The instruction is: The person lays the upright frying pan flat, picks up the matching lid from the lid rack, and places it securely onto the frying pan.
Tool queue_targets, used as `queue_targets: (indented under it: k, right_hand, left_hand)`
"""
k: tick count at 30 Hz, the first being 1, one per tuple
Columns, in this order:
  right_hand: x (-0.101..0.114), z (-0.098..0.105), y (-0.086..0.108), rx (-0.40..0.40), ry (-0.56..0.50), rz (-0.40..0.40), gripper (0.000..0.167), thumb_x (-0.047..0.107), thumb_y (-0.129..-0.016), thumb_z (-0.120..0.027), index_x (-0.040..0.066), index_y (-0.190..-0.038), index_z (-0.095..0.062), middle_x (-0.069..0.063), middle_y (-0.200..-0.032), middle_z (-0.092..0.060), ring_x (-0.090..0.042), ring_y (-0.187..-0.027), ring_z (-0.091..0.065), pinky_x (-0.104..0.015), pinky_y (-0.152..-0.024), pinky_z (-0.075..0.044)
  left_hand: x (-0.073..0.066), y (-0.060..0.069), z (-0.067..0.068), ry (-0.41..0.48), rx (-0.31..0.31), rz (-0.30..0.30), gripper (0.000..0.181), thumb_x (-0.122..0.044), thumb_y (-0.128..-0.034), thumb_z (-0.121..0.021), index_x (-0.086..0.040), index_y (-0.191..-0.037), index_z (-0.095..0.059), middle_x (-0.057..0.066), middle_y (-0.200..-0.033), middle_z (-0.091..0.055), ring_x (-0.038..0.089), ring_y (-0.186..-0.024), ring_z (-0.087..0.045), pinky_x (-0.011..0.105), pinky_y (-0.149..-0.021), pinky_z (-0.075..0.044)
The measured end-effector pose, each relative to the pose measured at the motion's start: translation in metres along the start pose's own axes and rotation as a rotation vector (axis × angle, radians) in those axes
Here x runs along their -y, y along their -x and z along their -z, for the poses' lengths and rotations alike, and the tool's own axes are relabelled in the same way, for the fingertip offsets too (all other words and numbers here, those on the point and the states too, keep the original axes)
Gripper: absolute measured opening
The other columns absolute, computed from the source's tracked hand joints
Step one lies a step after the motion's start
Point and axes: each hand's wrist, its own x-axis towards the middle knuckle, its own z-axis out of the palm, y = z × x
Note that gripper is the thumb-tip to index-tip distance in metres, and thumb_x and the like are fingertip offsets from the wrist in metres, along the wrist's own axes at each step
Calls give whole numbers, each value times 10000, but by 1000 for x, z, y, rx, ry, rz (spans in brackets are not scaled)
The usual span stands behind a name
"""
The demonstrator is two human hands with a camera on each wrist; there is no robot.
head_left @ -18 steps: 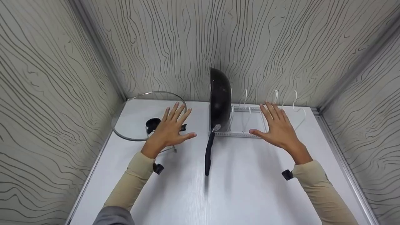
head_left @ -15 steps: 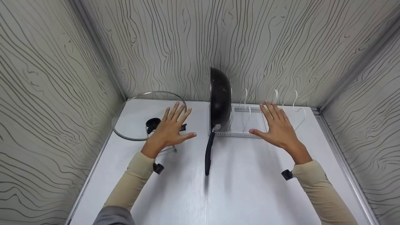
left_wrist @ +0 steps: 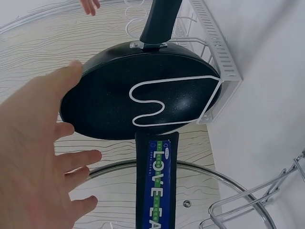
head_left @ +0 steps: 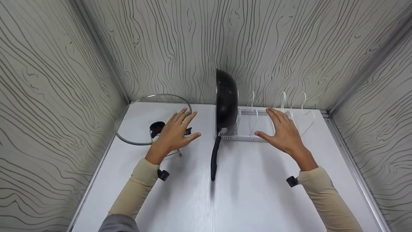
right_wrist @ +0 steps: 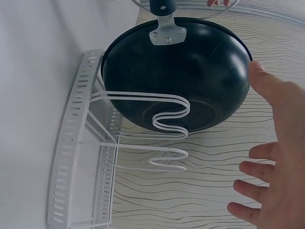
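A black frying pan (head_left: 227, 100) stands on its edge in a white wire rack (head_left: 248, 139), its black handle (head_left: 215, 158) pointing toward me. To the left, a glass lid (head_left: 130, 142) with a metal rim stands upright in a chrome wire stand (left_wrist: 248, 200). The lid's black knob (left_wrist: 157, 186) carries a blue label. My left hand (head_left: 172, 135) hovers before the lid, fingers spread and holding nothing, and partly hides it. My right hand (head_left: 285, 135) hovers before the rack's right part, its fingers extended and a little bent, likewise holding nothing.
White wavy wire dividers (right_wrist: 171, 157) rise from the rack to the right of the pan. The white tabletop (head_left: 251, 199) lies between patterned walls (head_left: 180, 48) at the back and sides. Each sleeve cuff carries a small black camera (head_left: 163, 175).
Both hands have tilted slightly, their fingertips now a little lower and more bent. My right hand has shifted slightly left. The pan, lid and rack stay where they were.
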Motion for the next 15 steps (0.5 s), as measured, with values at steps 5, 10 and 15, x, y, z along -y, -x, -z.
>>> queue_targets:
  k: [5,10,15]
  right_hand:
    - [6,-3,1,-43,-59,-12,916,538,-902,-810,46,-1584,-449,-186,-1584,-500,-407,-1483,-436,-653,-1200,-358]
    - [10,-6,3,-67,-100,-23,845,511,-909,-817,34,-1530,-502,-200,-1527,-547,-408,-1451,-473,-633,-1174,-399]
    - [16,-8,6,-71,-122,-37,794,498,-920,-812,32,-1493,-524,-201,-1477,-574,-394,-1415,-505,-613,-1133,-452]
  left_hand:
    - [0,1,-4,34,-128,-32,753,-548,-1034,-642,-118,-1618,-441,184,-1574,-537,360,-1505,-482,560,-1205,-439]
    - [0,2,-10,35,-215,-65,671,-476,-1043,-663,-80,-1562,-510,184,-1458,-620,351,-1369,-602,523,-1070,-558]
    - [-2,2,-14,58,-252,-62,602,-426,-1049,-674,-65,-1515,-549,130,-1347,-678,310,-1281,-650,482,-968,-607]
